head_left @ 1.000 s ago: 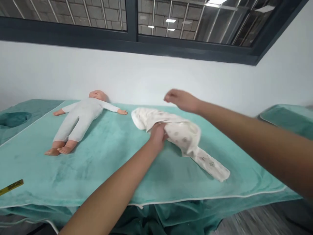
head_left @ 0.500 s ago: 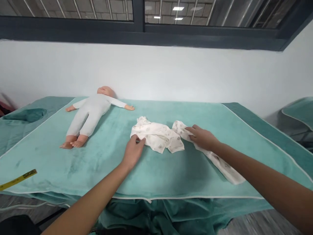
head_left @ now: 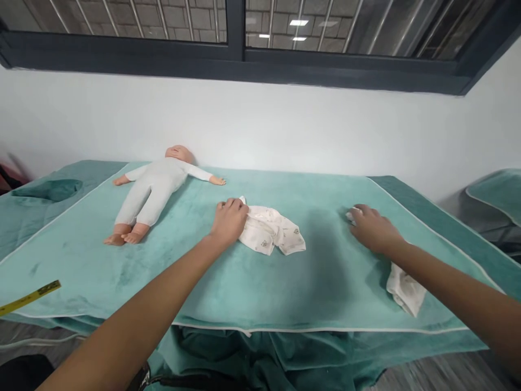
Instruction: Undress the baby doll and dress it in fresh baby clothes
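A person's two bare hands work over white clothes on a teal cover (head_left: 264, 296). L hand (head_left: 228, 221) bends over the left end of a printed white garment (head_left: 272, 231), rumpled mid-cover; fingertips partly hidden, so can't tell if they pinch or just press. R hand (head_left: 373, 231), well apart to the right, has fingers curled around a 2nd white garment (head_left: 405, 290), a bit poking out at the fingertips & more showing beneath the forearm, twd the near right. Far left, a doll (head_left: 157, 179) in a pale suit lies on its back, arms out, feet twd the near side. Near left: a yellow strip (head_left: 30, 297) w/ dark marks. Bkgd: white wall (head_left: 285, 130) below dark window frame (head_left: 236, 65).
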Demonstrator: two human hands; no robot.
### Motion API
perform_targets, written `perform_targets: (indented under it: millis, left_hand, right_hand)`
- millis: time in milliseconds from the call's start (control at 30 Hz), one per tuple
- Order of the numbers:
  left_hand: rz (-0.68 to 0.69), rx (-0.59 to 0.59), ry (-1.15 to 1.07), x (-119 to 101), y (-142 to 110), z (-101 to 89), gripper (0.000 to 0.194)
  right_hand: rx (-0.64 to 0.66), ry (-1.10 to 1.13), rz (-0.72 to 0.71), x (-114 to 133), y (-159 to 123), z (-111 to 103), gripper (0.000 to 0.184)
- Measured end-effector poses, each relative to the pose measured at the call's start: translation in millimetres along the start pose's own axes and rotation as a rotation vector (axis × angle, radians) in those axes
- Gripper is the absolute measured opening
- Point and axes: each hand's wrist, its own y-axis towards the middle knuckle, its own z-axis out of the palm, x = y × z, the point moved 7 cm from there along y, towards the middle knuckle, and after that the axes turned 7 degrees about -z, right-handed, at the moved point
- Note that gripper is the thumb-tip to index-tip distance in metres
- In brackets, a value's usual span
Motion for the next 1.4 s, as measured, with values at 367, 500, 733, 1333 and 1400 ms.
perform_targets:
  millis: [367, 500, 733, 1333, 1400]
  left_hand:
    - [-0.016, -0.228, -0.419, -19, 23, -124.9, 0.020]
    - [-0.036, -0.351, -0.351, -3, 14, -162.2, 0.013]
    - [-0.006, -0.464, 0.060, 5, 4, -185.6, 0.029]
    - [-0.181, -0.465, -0.276, 47, 10, -201.7, 0.030]
    - [-0.240, -0.348, -0.362, 52, 13, -193.5, 0.028]
  right_hand:
    - [-0.242, 0.642, -0.432, 240, 36, -149, 0.043]
    - [-0.395, 0.481, -0.469, 251, 40, -186, 0.026]
    - [-0.523, 0.316, -0.435, 239, 41, -217, 0.034]
    - [-0.672, 0.326, -0.310, 161, 32, -227, 0.038]
    - [-0.576, 0.285, -0.245, 152, 37, -218, 0.037]
